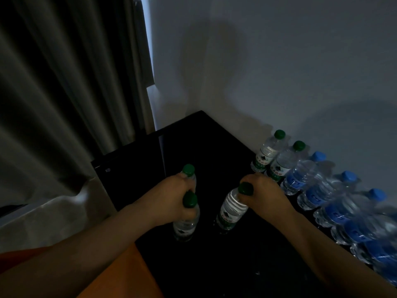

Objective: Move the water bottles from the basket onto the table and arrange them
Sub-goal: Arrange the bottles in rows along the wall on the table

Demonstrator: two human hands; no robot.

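My left hand (pixel 171 198) gripped two green-capped bottles (pixel 185 222) by their necks; my right hand (pixel 264 194) gripped one (pixel 232 211). They seemed full, heavy, slippery.

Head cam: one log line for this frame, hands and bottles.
left hand: two green-cap bottles | right hand: one green-cap bottle | wall row: green then blue caps | black table
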